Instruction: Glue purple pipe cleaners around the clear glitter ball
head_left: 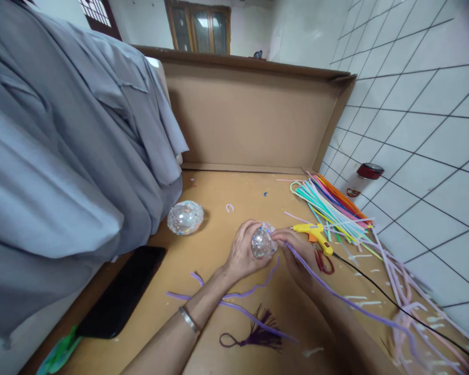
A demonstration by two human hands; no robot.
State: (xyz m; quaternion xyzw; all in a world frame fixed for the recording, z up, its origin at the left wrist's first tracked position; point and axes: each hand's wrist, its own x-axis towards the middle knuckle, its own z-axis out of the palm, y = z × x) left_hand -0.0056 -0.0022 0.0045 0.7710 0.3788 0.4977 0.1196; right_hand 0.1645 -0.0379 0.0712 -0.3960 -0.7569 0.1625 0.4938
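My left hand (240, 251) is wrapped round a clear, round ornament speckled with coloured bits (262, 246), gripping it from its left side. Against the ornament's upper right, the fingers of my right hand (297, 251) pinch a long purple pipe cleaner (328, 289), which trails down to the lower right. Under and beside my left forearm lie loose purple pipe cleaners (242, 295). A dark purple tassel with a loop (263, 333) rests between my forearms. Just right of my right hand is a yellow glue gun (315, 234), with red-handled scissors (324, 262) partly hidden below it.
A second clear speckled ornament (185, 217) sits at the left, near grey cloth (82, 130) and a black phone (121, 291). Coloured pipe cleaners (332, 205) are bundled back right by a red-lidded jar (363, 179). A black cord (394, 304) crosses the right side. Cardboard (250, 114) stands behind.
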